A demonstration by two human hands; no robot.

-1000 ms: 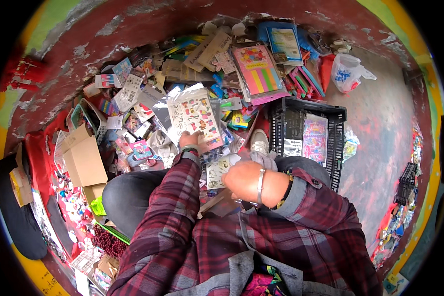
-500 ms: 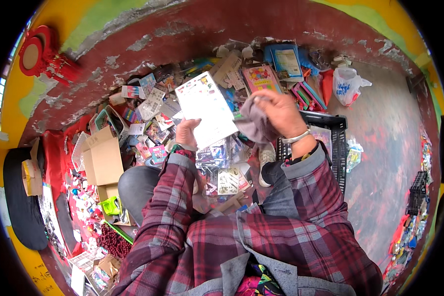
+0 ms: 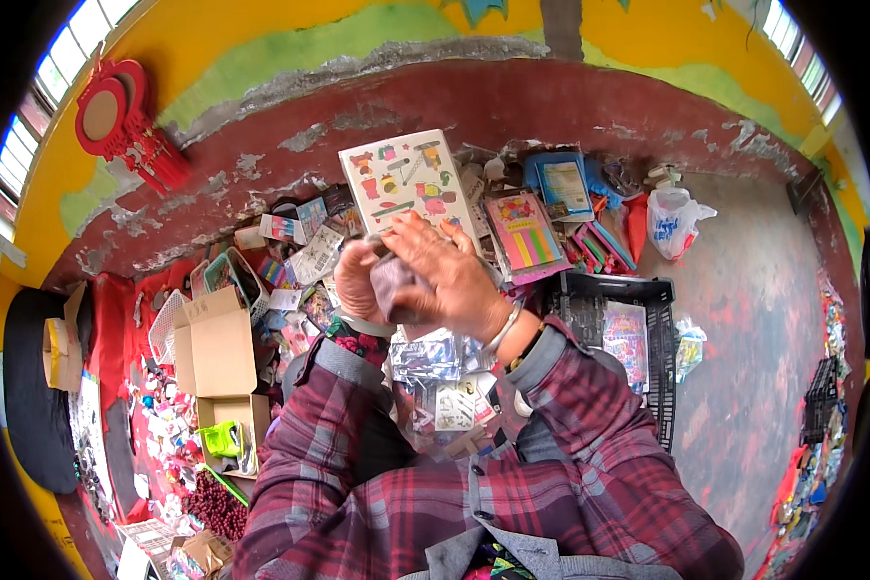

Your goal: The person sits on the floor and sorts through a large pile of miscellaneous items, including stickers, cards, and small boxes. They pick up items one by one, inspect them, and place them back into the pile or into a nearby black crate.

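Note:
My left hand [image 3: 360,282] is closed at the lower left edge of a white book [image 3: 406,179], whose cover bears small coloured cartoon figures. The book tilts up before me, its lower part hidden behind my hands. Across that lower part lies my right hand [image 3: 447,273], fingers together, with a crumpled grey-brown cloth [image 3: 397,290] bunched under its palm. The cloth sits between both hands and covers some of the left fingers. A silver bangle [image 3: 503,331] rings my right wrist.
Heaped stationery and packets spread over the floor ahead. A black crate [image 3: 662,319] holds a printed packet at right; a white plastic bag [image 3: 675,220] lies beyond it. An open cardboard box [image 3: 217,348] with a bright green item stands at left. A peeling red wall [image 3: 512,106] rises behind.
My right hand has brought the cloth leftward and down against the book beside my left hand. The book now faces me more upright, showing its cartoon pictures. My view has tipped up.

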